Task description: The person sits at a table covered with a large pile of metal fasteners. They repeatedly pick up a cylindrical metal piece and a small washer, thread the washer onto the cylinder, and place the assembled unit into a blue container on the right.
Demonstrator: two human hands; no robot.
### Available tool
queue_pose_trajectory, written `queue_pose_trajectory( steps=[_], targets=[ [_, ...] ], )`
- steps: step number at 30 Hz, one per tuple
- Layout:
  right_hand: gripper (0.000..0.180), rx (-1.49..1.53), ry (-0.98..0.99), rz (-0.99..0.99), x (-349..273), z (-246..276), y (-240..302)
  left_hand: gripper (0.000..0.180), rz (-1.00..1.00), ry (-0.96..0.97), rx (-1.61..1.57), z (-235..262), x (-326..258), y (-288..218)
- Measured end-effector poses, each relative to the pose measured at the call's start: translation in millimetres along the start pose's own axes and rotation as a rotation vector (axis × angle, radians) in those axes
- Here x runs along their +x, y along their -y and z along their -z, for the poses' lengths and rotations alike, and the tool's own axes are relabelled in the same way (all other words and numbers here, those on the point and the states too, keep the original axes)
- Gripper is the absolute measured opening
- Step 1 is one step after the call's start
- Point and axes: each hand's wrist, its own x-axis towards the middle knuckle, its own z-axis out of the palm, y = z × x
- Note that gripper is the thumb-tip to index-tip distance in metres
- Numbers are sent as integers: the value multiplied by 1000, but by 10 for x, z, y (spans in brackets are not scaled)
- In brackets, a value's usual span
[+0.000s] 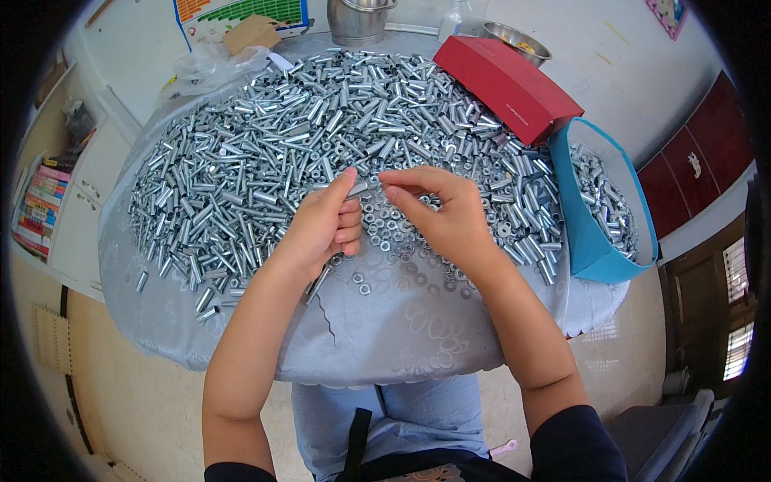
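Observation:
Over the near edge of a big heap of silver metal sleeves and bolts (265, 153), my two hands meet. My left hand (321, 221) is closed, its thumb pressing a short metal sleeve anchor (358, 190) that points toward the right hand. My right hand (446, 209) pinches thumb and forefinger together close to the anchor's end; whatever lies between those fingertips is too small to make out. Below and between the hands lie loose hex nuts (386, 226) and flat washers (434, 289). A single bolt (319, 285) rests under my left wrist.
A teal fabric bin (572, 201) holding similar metal parts stands at the table's right, beside a red box (510, 84). Behind the heap are a steel pail (357, 22), a metal bowl (518, 40) and a clear plastic bag (217, 68). A grey cloth (385, 345) covers the table.

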Motion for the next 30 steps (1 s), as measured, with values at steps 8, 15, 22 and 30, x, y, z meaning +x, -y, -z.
queue_pose_trajectory(
  steps=[8,15,22,30],
  targets=[
    [17,101,14,-73,-2,-16,12,45,7,8,18,-14,-1,-1],
    [18,405,97,-263,11,-3,-5,45,48,44,19,-25,-28,-22],
    [19,421,122,-285,18,15,11,44,59,71,-14,-40,-30,-27],
    [23,-202,216,-44,26,229,-4,44,-1,35,-145,43,30,-25]
  ],
)
